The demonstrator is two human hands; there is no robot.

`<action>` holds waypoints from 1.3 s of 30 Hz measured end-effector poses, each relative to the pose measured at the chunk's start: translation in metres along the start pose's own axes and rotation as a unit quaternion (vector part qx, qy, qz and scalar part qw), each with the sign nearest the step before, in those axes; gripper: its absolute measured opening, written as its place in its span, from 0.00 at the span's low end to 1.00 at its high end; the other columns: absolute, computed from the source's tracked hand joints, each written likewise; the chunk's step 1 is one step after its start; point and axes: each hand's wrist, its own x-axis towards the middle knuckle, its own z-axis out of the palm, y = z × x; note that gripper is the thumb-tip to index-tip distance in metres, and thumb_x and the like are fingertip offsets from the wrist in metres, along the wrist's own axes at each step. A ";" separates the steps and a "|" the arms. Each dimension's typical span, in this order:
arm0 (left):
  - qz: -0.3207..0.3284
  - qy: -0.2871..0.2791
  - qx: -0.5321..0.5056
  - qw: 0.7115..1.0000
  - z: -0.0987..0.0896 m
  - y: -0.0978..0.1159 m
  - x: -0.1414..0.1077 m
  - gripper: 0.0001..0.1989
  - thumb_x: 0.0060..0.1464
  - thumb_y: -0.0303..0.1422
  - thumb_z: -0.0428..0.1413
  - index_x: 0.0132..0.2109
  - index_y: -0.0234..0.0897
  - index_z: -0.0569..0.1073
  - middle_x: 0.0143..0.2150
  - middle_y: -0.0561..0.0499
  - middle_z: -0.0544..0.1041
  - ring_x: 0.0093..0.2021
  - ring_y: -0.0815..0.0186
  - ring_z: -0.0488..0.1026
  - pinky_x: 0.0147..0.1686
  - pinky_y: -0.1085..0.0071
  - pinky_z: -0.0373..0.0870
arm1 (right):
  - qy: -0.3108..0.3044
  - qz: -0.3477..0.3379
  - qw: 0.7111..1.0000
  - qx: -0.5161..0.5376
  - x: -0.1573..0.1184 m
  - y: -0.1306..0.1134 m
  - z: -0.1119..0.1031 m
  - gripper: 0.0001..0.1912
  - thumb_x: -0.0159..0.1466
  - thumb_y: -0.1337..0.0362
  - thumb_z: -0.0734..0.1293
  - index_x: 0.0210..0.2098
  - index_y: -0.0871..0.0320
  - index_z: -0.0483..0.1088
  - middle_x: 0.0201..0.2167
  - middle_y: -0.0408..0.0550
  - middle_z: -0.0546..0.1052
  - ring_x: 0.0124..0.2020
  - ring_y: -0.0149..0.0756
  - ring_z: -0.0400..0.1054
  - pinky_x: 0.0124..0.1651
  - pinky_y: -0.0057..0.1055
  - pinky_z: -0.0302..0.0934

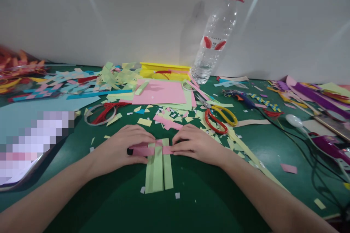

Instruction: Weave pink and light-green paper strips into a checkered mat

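The person's left hand (129,145), fingers slightly parted, and right hand (194,145), fingertips close together, hold the 2 ends of a pink paper strip (143,151) that crosses the light green paper strips (154,173) between them on the green table (115,204). Beyond the hands lie scissors (215,113) with 1 red and 1 yellow handle, amid paper scraps (144,121), and farther back a clear bottle (214,34) leans against the pale wall (123,14).
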 end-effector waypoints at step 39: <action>0.031 -0.026 0.091 0.995 0.001 0.010 0.003 0.13 0.59 0.44 0.51 0.48 0.49 0.74 0.50 0.54 0.76 0.51 0.61 0.69 0.52 0.64 0.61 | -0.006 0.006 1.000 -0.028 0.003 -0.004 0.001 0.12 0.68 0.65 0.59 0.43 0.57 0.74 0.43 0.46 0.76 0.45 0.33 0.67 0.49 0.34 0.58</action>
